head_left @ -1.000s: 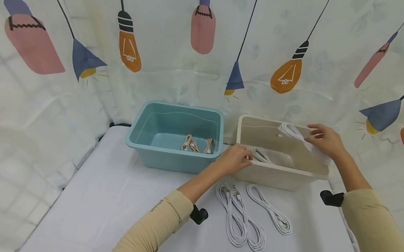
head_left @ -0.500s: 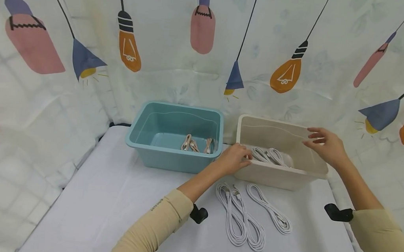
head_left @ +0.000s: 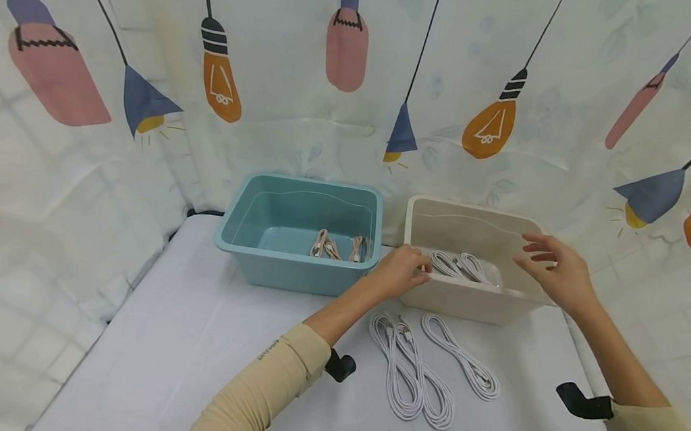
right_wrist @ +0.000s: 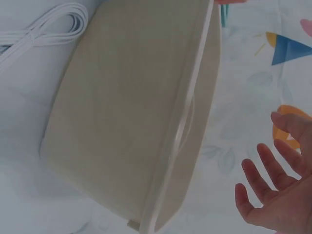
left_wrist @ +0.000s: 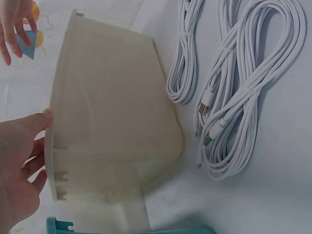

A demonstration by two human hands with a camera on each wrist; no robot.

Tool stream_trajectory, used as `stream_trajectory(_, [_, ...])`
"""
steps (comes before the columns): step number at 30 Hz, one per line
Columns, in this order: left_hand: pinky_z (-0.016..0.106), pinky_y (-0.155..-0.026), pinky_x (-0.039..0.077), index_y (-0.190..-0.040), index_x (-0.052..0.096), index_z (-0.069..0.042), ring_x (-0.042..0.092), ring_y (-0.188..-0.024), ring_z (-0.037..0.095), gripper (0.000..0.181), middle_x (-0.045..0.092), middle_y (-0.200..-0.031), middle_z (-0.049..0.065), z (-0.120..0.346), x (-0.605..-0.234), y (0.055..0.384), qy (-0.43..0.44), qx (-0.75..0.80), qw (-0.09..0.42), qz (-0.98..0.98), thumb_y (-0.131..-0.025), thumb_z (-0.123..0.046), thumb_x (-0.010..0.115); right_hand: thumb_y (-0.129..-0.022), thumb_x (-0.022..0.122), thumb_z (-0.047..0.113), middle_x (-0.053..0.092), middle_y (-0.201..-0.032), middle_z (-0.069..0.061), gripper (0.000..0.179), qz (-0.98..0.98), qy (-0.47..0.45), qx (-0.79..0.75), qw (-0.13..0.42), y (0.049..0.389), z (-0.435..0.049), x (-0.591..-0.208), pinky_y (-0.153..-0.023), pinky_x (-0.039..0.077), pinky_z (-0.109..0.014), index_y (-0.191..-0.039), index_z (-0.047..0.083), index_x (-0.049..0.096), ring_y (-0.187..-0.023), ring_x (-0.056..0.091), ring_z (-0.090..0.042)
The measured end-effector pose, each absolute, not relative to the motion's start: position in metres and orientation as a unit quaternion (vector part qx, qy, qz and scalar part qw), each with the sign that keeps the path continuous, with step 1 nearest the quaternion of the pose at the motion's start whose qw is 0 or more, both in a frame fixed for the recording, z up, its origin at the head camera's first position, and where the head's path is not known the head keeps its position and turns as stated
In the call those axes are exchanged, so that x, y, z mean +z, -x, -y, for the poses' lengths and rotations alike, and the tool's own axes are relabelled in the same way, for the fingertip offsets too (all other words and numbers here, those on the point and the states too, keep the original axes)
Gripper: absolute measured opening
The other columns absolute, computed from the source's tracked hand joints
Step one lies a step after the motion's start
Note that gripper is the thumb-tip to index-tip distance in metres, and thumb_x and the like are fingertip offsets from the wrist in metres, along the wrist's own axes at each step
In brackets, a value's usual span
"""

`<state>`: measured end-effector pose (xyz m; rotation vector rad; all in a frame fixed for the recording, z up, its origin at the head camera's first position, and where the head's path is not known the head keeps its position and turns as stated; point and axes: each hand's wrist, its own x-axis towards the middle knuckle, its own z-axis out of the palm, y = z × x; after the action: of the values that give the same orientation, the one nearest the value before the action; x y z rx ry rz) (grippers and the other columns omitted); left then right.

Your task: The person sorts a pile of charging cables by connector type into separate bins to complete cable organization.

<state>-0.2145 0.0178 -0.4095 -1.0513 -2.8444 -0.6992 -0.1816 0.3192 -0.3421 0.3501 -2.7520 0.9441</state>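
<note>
The right hand [head_left: 557, 273], fingers spread and holding nothing, is raised at the right end of the beige bin [head_left: 466, 303]; the left hand [head_left: 400, 272] pinches its near rim close to the left corner. The single white coil [head_left: 462, 360] lies on the tabletop [head_left: 221, 327], leftward and personward of the right fingers, its long axis slanting from far left to near right. The left hand appears nearer to it, though occupied with the rim.
</note>
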Motion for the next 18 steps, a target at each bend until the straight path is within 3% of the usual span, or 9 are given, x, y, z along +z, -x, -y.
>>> stream_trajectory(13, [0.029, -0.086, 0.053, -0.112, 0.077, -0.013, 0.063, -0.104, 0.022, 0.016, 0.073, -0.108, 0.005, -0.018, -0.409, 0.215, 0.333, -0.222, 0.007, 0.916, -0.104, -0.025, 0.071, -0.099, 0.074, 0.012, 0.070, -0.120, -0.028, 0.044, 0.932, -0.116, 0.314, 0.140, 0.147, -0.309, -0.363, -0.081, 0.044, -0.020, -0.139, -0.001, 0.062, -0.104, 0.064, -0.033])
stream_trajectory(18, [0.029, -0.087, 0.053, -0.113, 0.078, -0.012, 0.063, -0.105, 0.022, 0.017, 0.073, -0.108, 0.005, -0.018, -0.409, 0.214, 0.332, -0.223, 0.006, 0.916, -0.104, -0.025, 0.070, -0.096, 0.078, 0.008, 0.072, -0.117, -0.026, 0.045, 0.929, -0.114, 0.318, 0.151, 0.135, -0.303, -0.374, -0.081, 0.043, -0.013, -0.138, 0.001, 0.064, -0.100, 0.059, -0.001])
